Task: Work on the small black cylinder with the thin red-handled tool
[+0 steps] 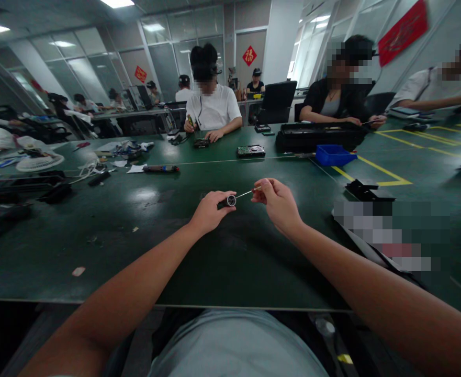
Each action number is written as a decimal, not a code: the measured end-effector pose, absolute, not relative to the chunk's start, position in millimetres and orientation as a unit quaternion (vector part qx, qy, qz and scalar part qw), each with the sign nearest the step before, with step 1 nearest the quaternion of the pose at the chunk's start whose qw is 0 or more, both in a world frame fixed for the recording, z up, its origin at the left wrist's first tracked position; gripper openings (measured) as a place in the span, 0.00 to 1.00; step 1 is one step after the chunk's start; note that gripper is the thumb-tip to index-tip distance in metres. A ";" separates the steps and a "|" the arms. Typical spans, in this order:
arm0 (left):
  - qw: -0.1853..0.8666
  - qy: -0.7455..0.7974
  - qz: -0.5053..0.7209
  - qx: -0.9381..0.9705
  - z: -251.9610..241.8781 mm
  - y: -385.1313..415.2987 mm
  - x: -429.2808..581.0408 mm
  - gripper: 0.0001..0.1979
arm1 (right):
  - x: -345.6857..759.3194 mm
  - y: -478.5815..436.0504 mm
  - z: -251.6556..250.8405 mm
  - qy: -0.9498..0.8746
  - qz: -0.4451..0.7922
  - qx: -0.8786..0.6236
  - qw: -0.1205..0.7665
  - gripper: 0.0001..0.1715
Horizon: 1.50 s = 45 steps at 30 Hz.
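Observation:
Over the green table (199, 251), my left hand (210, 212) is closed around a small dark cylindrical part (231, 200). Its round end has a silvery rim and faces me; what is inside cannot be made out. My right hand (276, 201) pinches the handle of a thin screwdriver (245, 194). The metal shaft points left, and its tip is at or very near the cylinder's rim; whether they touch I cannot tell.
A blue bin (335, 155) stands before a long black casing (320, 137). A hard drive (250, 151) lies mid-table, with a marker-like tool (161, 168) to the left. Black brackets (367, 189) and a blurred sheet (375, 235) lie right. A person (214, 107) works opposite.

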<state>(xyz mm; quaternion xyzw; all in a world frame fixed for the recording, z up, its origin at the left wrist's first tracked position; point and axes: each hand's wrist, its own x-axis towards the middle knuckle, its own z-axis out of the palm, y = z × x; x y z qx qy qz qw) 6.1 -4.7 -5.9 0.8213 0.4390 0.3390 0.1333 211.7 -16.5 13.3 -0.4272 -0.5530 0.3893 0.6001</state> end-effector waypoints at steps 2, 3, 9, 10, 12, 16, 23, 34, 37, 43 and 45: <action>0.122 0.417 0.339 0.834 -4.6 -3.4 5.6 0.21 | 214.4 -8.6 8.2 -0.513 0.430 -0.427 0.608 0.16; 0.119 0.407 0.334 0.842 -4.0 -2.4 5.2 0.20 | 216.8 -4.5 6.0 -0.499 0.451 -0.431 0.602 0.16; 0.115 0.434 0.288 0.846 -4.4 3.2 3.1 0.19 | 226.3 6.9 0.3 -0.503 0.436 -0.471 0.578 0.17; 0.116 0.440 0.284 0.844 -4.9 3.4 3.0 0.20 | 225.0 5.2 0.9 -0.512 0.417 -0.481 0.577 0.18; 0.121 0.448 0.280 0.840 -5.6 2.8 3.1 0.20 | 220.9 0.0 3.0 -0.527 0.393 -0.488 0.575 0.18; 0.140 0.459 0.304 0.823 -5.7 0.7 4.3 0.16 | 215.9 -9.4 7.9 -0.541 0.349 -0.485 0.592 0.15; 0.199 0.487 0.352 0.774 0.9 -4.4 7.5 0.17 | 219.5 -11.5 13.5 -0.524 0.328 -0.460 0.637 0.11; 0.179 0.361 0.177 0.898 9.1 -37.9 35.9 0.14 | 217.1 -20.1 19.4 -0.561 0.302 -0.451 0.624 0.11; 0.125 0.325 0.119 0.930 5.6 -43.1 41.3 0.17 | 217.2 -20.2 19.1 -0.563 0.308 -0.448 0.623 0.11; 0.048 0.299 0.047 0.952 1.0 -44.7 45.8 0.19 | 217.6 -20.2 17.6 -0.579 0.311 -0.439 0.612 0.12; 0.055 0.300 0.048 0.951 0.4 -43.3 46.7 0.16 | 217.5 -20.2 17.6 -0.580 0.312 -0.440 0.610 0.13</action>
